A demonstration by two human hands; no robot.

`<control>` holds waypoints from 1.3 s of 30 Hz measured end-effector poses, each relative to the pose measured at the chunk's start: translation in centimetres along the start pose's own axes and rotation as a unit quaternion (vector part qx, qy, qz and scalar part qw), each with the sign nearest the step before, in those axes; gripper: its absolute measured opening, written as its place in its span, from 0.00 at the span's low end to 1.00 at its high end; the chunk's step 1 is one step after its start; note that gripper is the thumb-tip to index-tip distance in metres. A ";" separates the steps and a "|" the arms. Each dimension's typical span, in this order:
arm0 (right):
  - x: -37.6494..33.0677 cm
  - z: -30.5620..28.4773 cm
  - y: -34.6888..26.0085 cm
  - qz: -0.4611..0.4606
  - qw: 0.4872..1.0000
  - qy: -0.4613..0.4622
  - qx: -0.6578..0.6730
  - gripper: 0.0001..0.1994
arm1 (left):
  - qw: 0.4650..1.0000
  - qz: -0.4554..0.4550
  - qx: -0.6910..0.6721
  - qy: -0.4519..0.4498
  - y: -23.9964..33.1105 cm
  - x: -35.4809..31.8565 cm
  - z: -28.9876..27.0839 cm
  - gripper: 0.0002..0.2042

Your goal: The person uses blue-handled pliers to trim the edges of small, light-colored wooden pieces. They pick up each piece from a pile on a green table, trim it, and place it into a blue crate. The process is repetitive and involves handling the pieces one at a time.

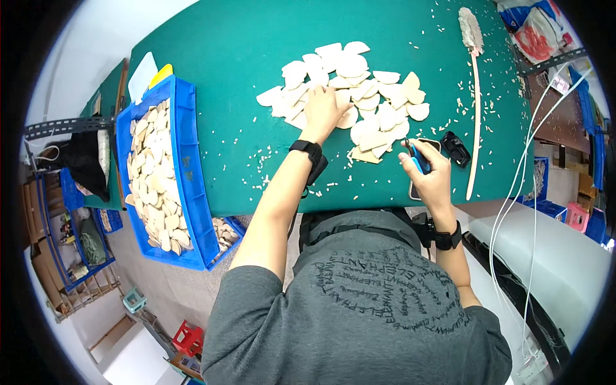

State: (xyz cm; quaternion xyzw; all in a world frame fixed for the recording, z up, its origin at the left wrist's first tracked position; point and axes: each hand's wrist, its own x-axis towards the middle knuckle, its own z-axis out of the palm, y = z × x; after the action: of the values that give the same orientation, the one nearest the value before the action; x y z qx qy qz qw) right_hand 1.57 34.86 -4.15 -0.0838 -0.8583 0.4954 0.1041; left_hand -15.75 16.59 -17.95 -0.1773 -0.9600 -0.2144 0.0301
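Cream-coloured flat pieces (369, 138), many with one rounded edge, lie in a loose heap on the green tabletop (244, 77). My left hand (323, 110) rests over the heap's left part, fingers apart and bent down onto the pieces; I see nothing lifted in it. Just right of the heap's near end, my right hand (433, 172) is closed round a small blue-handled tool (420, 157) with a dark tip, apparently nippers. Its tip points toward the heap. Partly under this hand lies a phone-like slab (414, 190), mostly covered.
A blue crate (186, 160) full of similar pieces stands at the left table edge. Right of my right hand are a black object (455, 149) and a long-handled brush (471, 32). Small pale scraps litter the table. White cables (529, 160) hang at the right.
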 end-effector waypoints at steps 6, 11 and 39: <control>-0.3 -1.0 0.8 0.042 0.999 0.002 0.001 0.16 | 0.931 -0.142 -0.289 -0.173 2.3 0.5 -1.5 0.17; 1.2 0.4 -0.4 0.012 0.999 -0.035 0.017 0.17 | 0.742 -0.210 -0.618 -0.153 4.3 -4.4 -8.4 0.18; -0.2 6.7 -6.6 -0.129 0.991 -0.039 0.018 0.15 | 0.670 -0.182 -0.717 0.070 5.3 -13.4 -17.5 0.16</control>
State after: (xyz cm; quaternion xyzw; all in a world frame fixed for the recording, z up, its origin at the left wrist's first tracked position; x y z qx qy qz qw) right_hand -0.26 25.97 -1.68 0.0484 -0.8563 0.4960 0.1353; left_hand -1.66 9.27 -1.73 0.0499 -0.5194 -0.8495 -0.0784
